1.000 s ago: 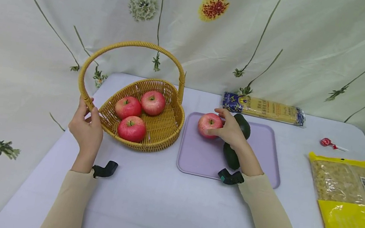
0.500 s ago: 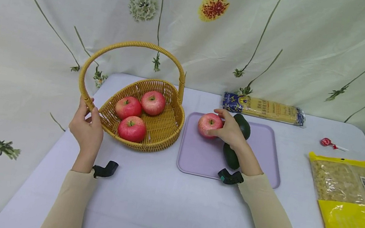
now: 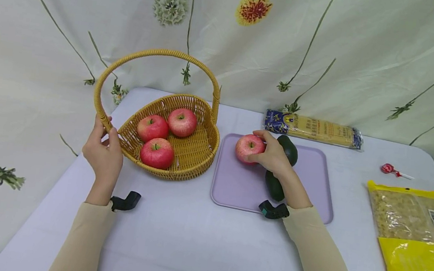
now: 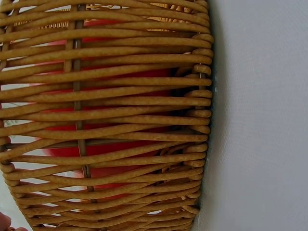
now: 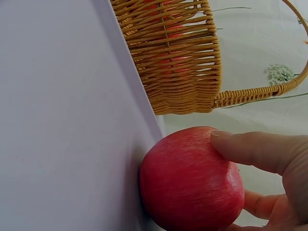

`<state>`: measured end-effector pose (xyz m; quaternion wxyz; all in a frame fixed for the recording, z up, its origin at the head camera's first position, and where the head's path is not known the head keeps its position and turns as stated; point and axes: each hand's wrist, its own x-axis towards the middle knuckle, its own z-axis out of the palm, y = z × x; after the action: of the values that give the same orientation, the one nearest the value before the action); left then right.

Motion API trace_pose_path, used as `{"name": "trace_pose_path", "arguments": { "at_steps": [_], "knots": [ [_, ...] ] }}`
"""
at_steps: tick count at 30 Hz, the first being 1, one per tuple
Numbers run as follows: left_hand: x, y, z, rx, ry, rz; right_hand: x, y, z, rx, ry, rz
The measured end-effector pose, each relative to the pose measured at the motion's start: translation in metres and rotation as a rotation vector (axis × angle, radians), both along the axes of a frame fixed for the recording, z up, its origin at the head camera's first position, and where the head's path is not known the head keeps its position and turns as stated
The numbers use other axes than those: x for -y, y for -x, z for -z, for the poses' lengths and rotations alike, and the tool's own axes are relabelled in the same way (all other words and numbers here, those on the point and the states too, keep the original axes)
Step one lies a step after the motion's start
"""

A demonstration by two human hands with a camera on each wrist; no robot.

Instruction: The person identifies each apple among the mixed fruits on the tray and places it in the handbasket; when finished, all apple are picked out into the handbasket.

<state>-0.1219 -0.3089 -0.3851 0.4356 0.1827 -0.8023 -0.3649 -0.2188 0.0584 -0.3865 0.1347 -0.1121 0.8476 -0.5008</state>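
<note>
My left hand (image 3: 104,154) grips the lower left end of the handle of a woven wicker basket (image 3: 192,174). Three red apples lie inside the basket; one apple (image 3: 156,153) is nearest its front rim. On a lilac tray (image 3: 234,189), my right hand (image 3: 277,157) holds another red apple (image 3: 249,148) between thumb and fingers. In the right wrist view, the thumb presses the top of this apple (image 5: 190,183), which sits against the tray surface. Only the basket's woven side (image 4: 120,115) fills the left wrist view, with red showing through the gaps.
Two dark green avocados, one being the front avocado (image 3: 274,187), lie on the tray under and beside the right hand. A spaghetti packet (image 3: 319,130) lies behind the tray. To the right are a lollipop (image 3: 388,169) and a yellow pasta bag (image 3: 417,223).
The right hand's fingertips have drawn in very slightly around the apple on the tray. The left hand, basket and apples look unmoved.
</note>
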Motion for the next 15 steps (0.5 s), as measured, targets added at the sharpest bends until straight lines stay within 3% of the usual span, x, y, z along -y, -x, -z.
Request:
{"name": "trace_pose_path", "arguments": {
  "at_steps": [15],
  "knots": [
    [-0.0005, 0.0004, -0.0004, 0.012, 0.002, -0.006, 0.0014, 0.0001, 0.0005, -0.048, -0.082, -0.037]
  ]
}}
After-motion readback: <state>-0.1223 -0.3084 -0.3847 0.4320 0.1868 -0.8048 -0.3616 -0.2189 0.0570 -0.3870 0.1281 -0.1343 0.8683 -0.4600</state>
